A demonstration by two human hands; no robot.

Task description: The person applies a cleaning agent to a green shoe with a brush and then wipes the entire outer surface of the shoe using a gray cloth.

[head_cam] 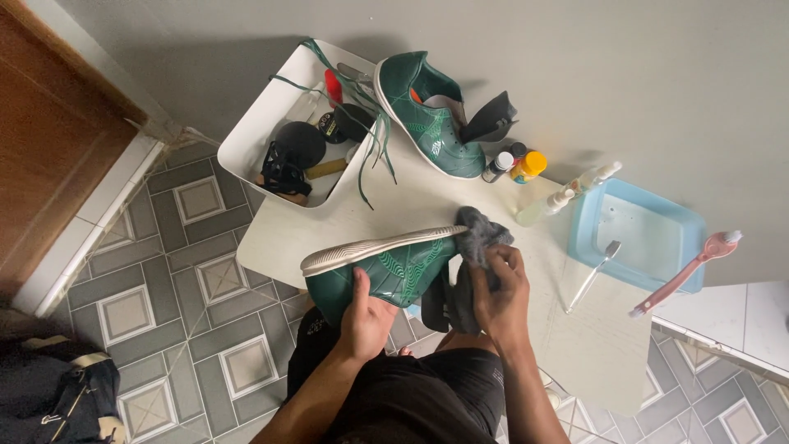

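Note:
My left hand point(367, 316) grips a green shoe point(394, 267) with a white sole, held on its side above the near edge of the white table point(427, 205). My right hand point(500, 289) is closed on a grey cloth point(479, 238) and presses it against the toe end of that shoe. A second green shoe point(427, 115) stands at the back of the table against the grey wall, with a dark insole point(491, 117) sticking out of it.
A white bin point(255, 136) at the table's back left holds brushes, tins and green laces point(374, 136). Small bottles point(518, 164), spray bottles point(567, 196), a light blue basin point(645, 234), a toothbrush point(593, 274) and a pink brush point(686, 271) lie on the right. A dark bag point(57, 395) sits on the tiled floor.

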